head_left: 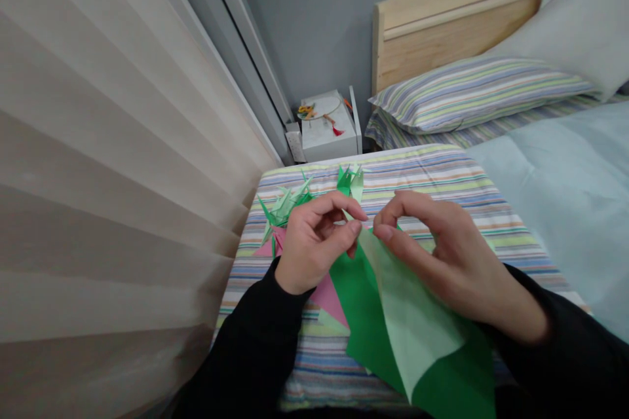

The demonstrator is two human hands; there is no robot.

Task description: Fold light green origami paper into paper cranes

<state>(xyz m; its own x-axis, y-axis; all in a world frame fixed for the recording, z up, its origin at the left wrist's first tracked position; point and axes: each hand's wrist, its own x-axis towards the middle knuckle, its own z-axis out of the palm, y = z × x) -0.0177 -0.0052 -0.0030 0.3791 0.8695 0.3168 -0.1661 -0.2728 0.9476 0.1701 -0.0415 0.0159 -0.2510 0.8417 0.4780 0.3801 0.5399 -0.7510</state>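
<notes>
**Pinching a green paper corner over the striped bed**

Nearest to my view, black sleeves (246,347) come in from the bottom corners. Just ahead of them, a large sheet of origami paper (393,321), deep green on one face and pale green on the other, hangs across the lower middle of the frame. The left hand (314,242) has its fingers (354,228) curled, with thumb and forefinger closed on the sheet's narrow upper tip, as far as I can see from here. The right hand (445,255) is curved and partly open, its thumb (386,232) at the pale edge; I cannot tell whether it truly grips. I'd judge this works best with the left pinch kept light and right at the tip, while the right thumb steadies the edge so the paper doesn't buckle.

Under the left wrist lies pink paper (328,298). Left of the hands sits a cluster of spiky folded green paper pieces (285,206), with another (350,182) above the fingers, all on a striped bedsheet (393,190). A pale blue blanket (565,203) lies to the right, a pleated curtain (98,144) fills the left, and a striped pillow (476,95) and wooden headboard (442,33) stand at the upper right. A white box (327,141) sits at the top centre.
</notes>
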